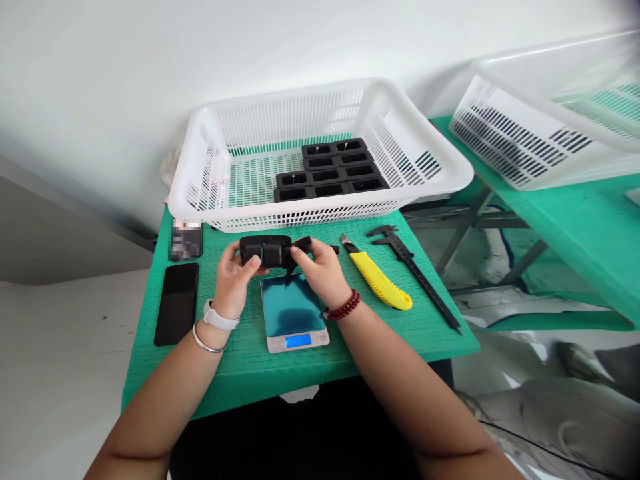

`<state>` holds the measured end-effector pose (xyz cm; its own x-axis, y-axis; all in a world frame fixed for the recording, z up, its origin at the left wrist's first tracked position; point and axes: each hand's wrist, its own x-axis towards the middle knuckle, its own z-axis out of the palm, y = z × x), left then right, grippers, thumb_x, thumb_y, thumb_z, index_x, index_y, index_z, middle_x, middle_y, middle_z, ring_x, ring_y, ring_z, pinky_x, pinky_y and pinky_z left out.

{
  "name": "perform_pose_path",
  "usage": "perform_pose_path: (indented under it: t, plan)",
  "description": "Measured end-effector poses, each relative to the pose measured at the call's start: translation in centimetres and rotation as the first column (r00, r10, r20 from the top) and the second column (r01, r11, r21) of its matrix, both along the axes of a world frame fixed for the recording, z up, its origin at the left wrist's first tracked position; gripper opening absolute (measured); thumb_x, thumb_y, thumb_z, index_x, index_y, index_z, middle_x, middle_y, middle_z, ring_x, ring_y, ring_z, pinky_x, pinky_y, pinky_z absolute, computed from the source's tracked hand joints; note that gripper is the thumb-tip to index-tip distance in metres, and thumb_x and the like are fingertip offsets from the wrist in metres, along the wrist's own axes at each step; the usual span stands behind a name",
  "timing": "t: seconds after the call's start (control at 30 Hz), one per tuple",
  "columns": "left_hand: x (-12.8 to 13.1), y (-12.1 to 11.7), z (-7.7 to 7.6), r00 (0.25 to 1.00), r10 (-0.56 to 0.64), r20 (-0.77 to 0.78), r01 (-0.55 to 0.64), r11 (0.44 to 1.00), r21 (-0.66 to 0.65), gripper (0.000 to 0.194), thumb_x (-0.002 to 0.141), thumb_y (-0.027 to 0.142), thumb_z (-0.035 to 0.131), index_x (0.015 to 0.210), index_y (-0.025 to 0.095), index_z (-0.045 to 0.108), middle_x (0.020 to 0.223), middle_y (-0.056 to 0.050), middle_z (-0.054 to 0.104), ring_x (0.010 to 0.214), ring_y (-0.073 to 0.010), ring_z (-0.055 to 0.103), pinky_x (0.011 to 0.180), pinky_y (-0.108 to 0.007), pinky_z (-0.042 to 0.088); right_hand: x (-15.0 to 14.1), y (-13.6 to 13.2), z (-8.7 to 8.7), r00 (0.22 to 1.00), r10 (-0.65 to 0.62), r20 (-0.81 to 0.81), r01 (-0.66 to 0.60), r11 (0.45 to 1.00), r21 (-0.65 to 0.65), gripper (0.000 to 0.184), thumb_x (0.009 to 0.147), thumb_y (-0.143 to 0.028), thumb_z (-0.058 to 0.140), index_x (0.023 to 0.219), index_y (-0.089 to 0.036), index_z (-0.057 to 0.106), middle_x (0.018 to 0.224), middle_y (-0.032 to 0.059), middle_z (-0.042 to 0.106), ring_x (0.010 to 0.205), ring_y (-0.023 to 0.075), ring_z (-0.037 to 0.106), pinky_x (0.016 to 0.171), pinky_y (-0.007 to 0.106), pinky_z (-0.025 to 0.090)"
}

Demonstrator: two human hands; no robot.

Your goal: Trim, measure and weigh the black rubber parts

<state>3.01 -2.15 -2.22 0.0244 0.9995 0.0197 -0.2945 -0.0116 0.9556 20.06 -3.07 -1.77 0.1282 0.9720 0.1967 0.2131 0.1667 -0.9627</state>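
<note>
My left hand [235, 277] is closed around the left end of a black two-compartment moulded piece [273, 253], thumb on its front. At the piece's right end, my right hand [323, 270] pinches a thin black strip [301, 245]; part of it dangles below the fingers. Whether the strip is joined to the piece I cannot tell. Both hands are above a small digital scale [293, 310] with a shiny blue-green plate and a lit blue display. Right of the hands lie a yellow utility knife [380, 280], its blade out, and a black caliper [417, 277].
A white plastic basket [320, 217] stands at the table's back, with several black compartment pieces [330, 177] inside. A black phone [177, 303] and a blurred dark item [186, 240] lie at left. Another white basket [540, 140] sits on a neighbouring green table [575, 227].
</note>
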Motion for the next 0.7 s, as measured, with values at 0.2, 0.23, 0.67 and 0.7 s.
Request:
perform_pose_path:
  t: [0.2,0.23,0.67,0.7]
  plan:
    - [-0.17,0.07,-0.05,1.0,0.02,0.008,-0.02,1.0,-0.019,0.039,0.066,0.04,0.081,0.092,0.021,0.059,0.087,0.0,0.067,0.073,-0.0132,0.067,0.061,-0.024,0.058,-0.03,-0.09,0.09,0.998,0.045,-0.043,-0.044,0.999,0.018,0.011,0.072,-0.029,0.059,0.078,-0.02,0.061,0.081,0.0015,0.066,0.079,0.0177,0.059,0.076,0.033,0.045]
    - [-0.17,0.07,-0.04,1.0,0.014,0.015,-0.014,1.0,-0.024,0.039,0.067,0.041,0.081,0.092,0.021,0.059,0.086,0.0,0.067,0.072,-0.013,0.067,0.061,-0.024,0.058,-0.02,-0.08,0.07,0.998,0.045,-0.039,-0.045,0.999,0.017,0.011,0.072,-0.03,0.059,0.078,-0.02,0.061,0.08,0.0015,0.066,0.078,0.0177,0.058,0.076,0.033,0.045]
    - [-0.25,0.03,0.13,0.998,-0.04,0.04,0.042,0.998,-0.046,0.042,0.067,0.039,0.082,0.096,0.024,0.056,0.087,0.002,0.069,0.07,-0.0127,0.068,0.062,-0.026,0.059,-0.03,-0.09,0.1,0.999,0.02,-0.033,-0.018,0.999,0.047,0.012,0.07,-0.026,0.058,0.079,-0.021,0.06,0.082,0.0013,0.066,0.079,0.0175,0.059,0.077,0.033,0.046]
    - [-0.28,0.06,0.09,0.998,-0.042,0.038,0.044,0.998,-0.043,0.041,0.067,0.039,0.082,0.096,0.024,0.056,0.087,0.002,0.069,0.069,-0.0127,0.068,0.062,-0.026,0.059,-0.03,-0.08,0.1,0.999,0.023,-0.029,-0.022,0.999,0.048,0.013,0.069,-0.026,0.058,0.081,-0.021,0.06,0.083,0.0015,0.066,0.08,0.0176,0.059,0.077,0.033,0.046]
